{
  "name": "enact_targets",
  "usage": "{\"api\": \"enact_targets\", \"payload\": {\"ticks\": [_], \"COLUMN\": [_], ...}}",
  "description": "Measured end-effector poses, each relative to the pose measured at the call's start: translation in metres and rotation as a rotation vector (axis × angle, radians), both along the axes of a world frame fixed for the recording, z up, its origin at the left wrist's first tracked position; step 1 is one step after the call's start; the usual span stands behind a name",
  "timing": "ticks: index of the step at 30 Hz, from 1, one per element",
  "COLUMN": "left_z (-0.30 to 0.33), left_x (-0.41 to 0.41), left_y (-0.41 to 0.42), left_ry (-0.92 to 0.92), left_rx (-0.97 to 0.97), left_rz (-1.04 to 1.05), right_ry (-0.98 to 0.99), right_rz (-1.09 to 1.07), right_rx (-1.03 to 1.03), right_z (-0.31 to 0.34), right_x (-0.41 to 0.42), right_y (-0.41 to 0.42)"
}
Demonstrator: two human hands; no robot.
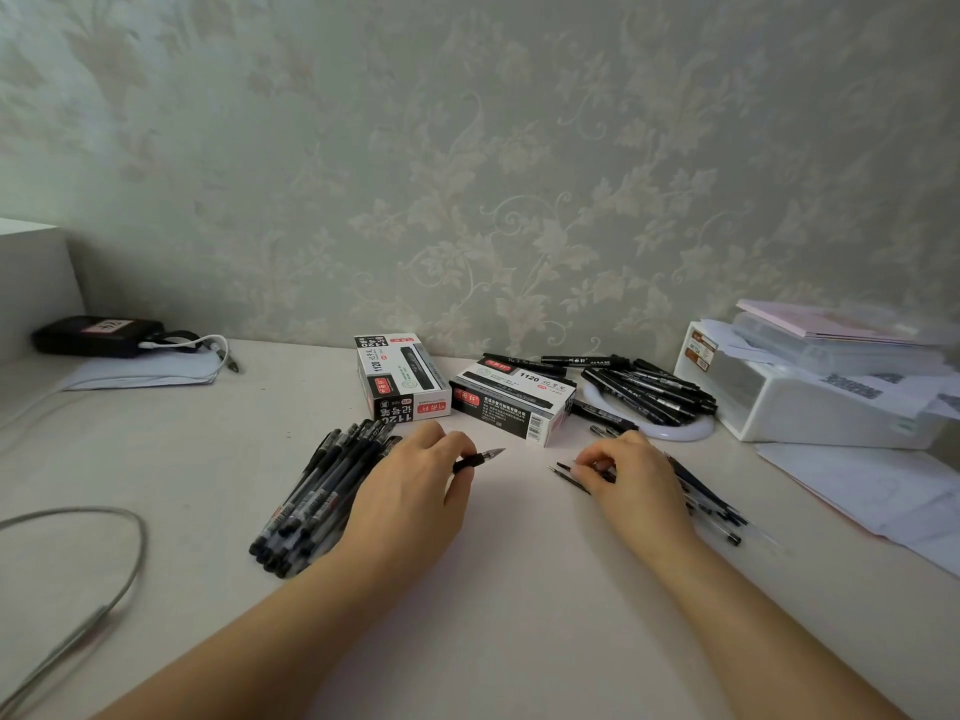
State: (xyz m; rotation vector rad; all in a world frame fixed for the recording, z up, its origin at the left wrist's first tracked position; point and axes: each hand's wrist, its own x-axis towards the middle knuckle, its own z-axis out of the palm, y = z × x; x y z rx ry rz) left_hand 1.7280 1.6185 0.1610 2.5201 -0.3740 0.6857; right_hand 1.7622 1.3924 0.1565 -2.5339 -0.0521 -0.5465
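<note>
I take the flat-lying marker box (514,402) as my landmark. Just in front of it and a little to its left, my left hand (415,491) holds a pen (478,456). Its black grip section and pointed tip stick out towards the box, and the rest of the barrel is hidden under the palm. In front of the box on its right side, my right hand (634,475) works at a thin refill (563,471) lying on the desk (519,589), at the near edge of a scatter of loose refills (711,511). I judge both pieces to be very light, stiff plastic, smooth enough to roll or slip. The refill is slender and would bend if levered, and its point is the fragile end. So I would take the pen by its ribbed grip and the refill by its middle, never by the tip. The left fingers (452,444) are curled and pinch the pen's grip against the thumb. The right fingertips (597,462) are drawn close together, nipping the refill. A bundle of pens (322,491) lies further left of the box.
</note>
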Motion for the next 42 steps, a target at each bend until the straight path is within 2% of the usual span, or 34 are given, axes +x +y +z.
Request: {"api": "enact_targets", "payload": {"ticks": [3,4,6,9,12,15,24,30,42], "left_z": [0.0,0.001,0.001,0.001,0.001,0.002,0.003,0.003,0.006], "left_x": [-0.001,-0.001,0.0,0.001,0.001,-0.001,-0.004,-0.004,-0.006], "left_y": [0.0,0.0,0.0,0.001,0.001,-0.001,-0.006,-0.009,-0.01], "left_ry": [-0.002,-0.007,-0.017,-0.016,-0.023,-0.023,-0.032,-0.048,-0.058], "left_rx": [-0.007,-0.007,-0.01,-0.034,-0.047,-0.028,-0.024,-0.073,-0.055], "left_rz": [-0.036,-0.043,-0.054,-0.06,-0.067,-0.099,-0.2,-0.212,-0.193], "right_ry": [-0.054,-0.114,-0.206,-0.025,0.113,0.115,0.187,0.218,0.218], "right_rz": [-0.012,0.014,0.125,0.34,0.429,0.426,0.504,0.535,0.535], "right_rx": [-0.089,-0.059,0.147,0.464,0.567,0.669,0.712,0.788,0.782], "right_z": [-0.001,0.001,0.007,0.011,0.006,0.005,0.007,0.011,0.01], "right_x": [0.001,0.001,-0.003,-0.009,-0.012,-0.01,-0.015,-0.017,-0.019], "right_y": [0.0,0.001,0.006,0.017,0.024,0.026,0.032,0.033,0.035]}}
